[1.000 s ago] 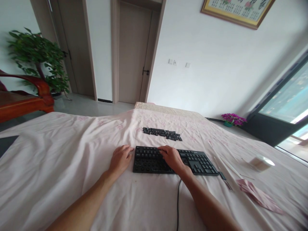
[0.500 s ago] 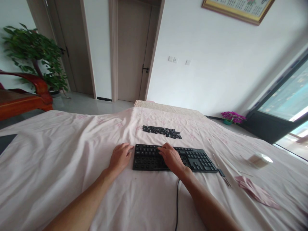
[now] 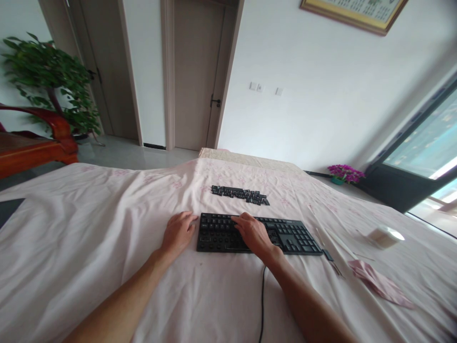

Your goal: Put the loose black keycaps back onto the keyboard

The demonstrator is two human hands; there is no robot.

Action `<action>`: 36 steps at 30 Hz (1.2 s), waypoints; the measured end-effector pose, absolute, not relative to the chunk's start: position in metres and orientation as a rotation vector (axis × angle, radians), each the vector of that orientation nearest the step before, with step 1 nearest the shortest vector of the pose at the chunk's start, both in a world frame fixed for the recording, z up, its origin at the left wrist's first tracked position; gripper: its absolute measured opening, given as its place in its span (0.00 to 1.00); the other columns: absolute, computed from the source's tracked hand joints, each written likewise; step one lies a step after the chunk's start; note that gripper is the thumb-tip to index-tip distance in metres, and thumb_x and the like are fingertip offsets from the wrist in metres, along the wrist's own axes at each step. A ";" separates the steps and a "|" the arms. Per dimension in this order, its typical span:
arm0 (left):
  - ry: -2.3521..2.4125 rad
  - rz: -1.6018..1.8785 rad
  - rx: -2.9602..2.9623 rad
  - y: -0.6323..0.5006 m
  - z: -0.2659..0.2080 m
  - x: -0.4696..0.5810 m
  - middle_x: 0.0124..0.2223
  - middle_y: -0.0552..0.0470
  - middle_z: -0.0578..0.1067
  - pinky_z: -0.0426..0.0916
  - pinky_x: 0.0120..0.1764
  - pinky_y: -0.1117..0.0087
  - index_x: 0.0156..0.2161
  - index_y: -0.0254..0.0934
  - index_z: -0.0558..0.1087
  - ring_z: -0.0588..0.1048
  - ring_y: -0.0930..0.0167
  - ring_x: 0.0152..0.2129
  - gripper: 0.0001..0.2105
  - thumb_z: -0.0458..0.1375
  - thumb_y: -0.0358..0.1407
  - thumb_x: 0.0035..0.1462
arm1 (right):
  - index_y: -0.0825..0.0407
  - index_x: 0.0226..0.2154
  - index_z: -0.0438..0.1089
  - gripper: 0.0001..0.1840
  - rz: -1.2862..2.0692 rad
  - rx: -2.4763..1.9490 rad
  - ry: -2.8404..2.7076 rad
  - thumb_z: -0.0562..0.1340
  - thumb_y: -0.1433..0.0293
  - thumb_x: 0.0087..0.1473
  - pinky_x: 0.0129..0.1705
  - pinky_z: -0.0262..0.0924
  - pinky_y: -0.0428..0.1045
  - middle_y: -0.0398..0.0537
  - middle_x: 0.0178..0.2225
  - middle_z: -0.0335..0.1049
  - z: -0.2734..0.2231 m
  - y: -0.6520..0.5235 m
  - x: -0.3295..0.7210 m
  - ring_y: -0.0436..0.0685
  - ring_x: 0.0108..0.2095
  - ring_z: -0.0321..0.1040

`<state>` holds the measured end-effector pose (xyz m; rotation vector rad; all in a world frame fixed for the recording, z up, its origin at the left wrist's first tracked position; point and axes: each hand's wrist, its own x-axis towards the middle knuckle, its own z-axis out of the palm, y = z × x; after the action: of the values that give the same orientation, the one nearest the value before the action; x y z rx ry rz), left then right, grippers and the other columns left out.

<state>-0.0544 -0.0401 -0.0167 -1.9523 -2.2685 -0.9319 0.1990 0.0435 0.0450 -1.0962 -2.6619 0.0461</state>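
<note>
A black keyboard (image 3: 221, 223) lies on the pale flowered cloth, its keycaps gone from much of the lower left main block. The number pad (image 3: 302, 237) on its right has its keys in place. My right hand (image 3: 252, 232) rests over the middle of the keyboard, fingertips touching the upper key rows and hiding the part beneath; I see nothing held in it. Beside the keyboard's left end, my left hand (image 3: 179, 229) lies on the cloth with fingers apart and fingertips close to the edge. Beyond the keyboard, loose black keycaps (image 3: 239, 194) sit in a cluster.
Right of the keyboard lie a small dark piece (image 3: 328, 255), thin sticks (image 3: 337, 269), a pink cloth (image 3: 380, 283) and a clear-looking container (image 3: 385, 237). A black cable (image 3: 263, 300) runs toward me. A dark flat object (image 3: 10, 209) lies at the far left.
My right hand's fingertips have shifted slightly left along the upper key rows. My left hand stays in place.
</note>
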 end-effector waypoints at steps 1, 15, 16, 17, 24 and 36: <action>-2.267 -0.933 -1.953 -0.040 -0.017 -0.054 0.52 0.51 0.72 0.58 0.56 0.65 0.47 0.42 0.73 0.69 0.67 0.50 0.16 0.52 0.31 0.54 | 0.43 0.51 0.67 0.17 0.025 -1.098 -2.670 0.53 0.69 0.61 0.37 0.54 0.43 0.46 0.39 0.68 0.045 0.043 0.199 0.51 0.39 0.66; -2.272 -0.918 -1.952 -0.040 -0.017 -0.055 0.51 0.50 0.72 0.58 0.55 0.65 0.47 0.43 0.73 0.69 0.67 0.50 0.16 0.52 0.31 0.54 | 0.46 0.44 0.71 0.14 0.038 -1.114 -2.663 0.53 0.67 0.61 0.36 0.55 0.44 0.46 0.39 0.70 0.047 0.047 0.198 0.52 0.38 0.68; -2.270 -0.913 -1.954 -0.040 -0.017 -0.055 0.51 0.50 0.72 0.59 0.55 0.65 0.47 0.42 0.73 0.69 0.68 0.50 0.16 0.52 0.31 0.54 | 0.45 0.44 0.71 0.14 0.091 -1.110 -2.618 0.53 0.67 0.61 0.37 0.56 0.44 0.46 0.39 0.70 0.046 0.051 0.200 0.52 0.38 0.68; -2.269 -0.909 -1.954 -0.040 -0.017 -0.055 0.51 0.50 0.72 0.59 0.55 0.65 0.47 0.42 0.73 0.69 0.68 0.50 0.16 0.52 0.31 0.54 | 0.45 0.44 0.72 0.14 0.144 -1.110 -2.566 0.54 0.67 0.60 0.39 0.57 0.45 0.46 0.39 0.70 0.044 0.055 0.204 0.52 0.38 0.68; -2.255 -0.895 -1.950 -0.040 -0.018 -0.055 0.51 0.50 0.73 0.59 0.55 0.66 0.47 0.42 0.73 0.70 0.68 0.49 0.16 0.52 0.32 0.54 | 0.45 0.41 0.75 0.13 0.274 -1.124 -2.364 0.57 0.64 0.57 0.41 0.59 0.46 0.44 0.37 0.70 0.032 0.066 0.239 0.52 0.36 0.68; -2.255 -0.870 -1.947 -0.041 -0.016 -0.054 0.51 0.49 0.73 0.59 0.55 0.65 0.48 0.41 0.73 0.69 0.68 0.49 0.17 0.51 0.31 0.54 | 0.42 0.44 0.73 0.14 -0.016 -1.172 -2.492 0.55 0.64 0.60 0.40 0.55 0.45 0.44 0.37 0.68 0.028 0.045 0.233 0.51 0.38 0.65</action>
<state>-0.0544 -0.0414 -0.0157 -1.9466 -2.2551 -0.8695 0.2331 0.0446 0.0284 -1.1723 -2.4922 -0.0157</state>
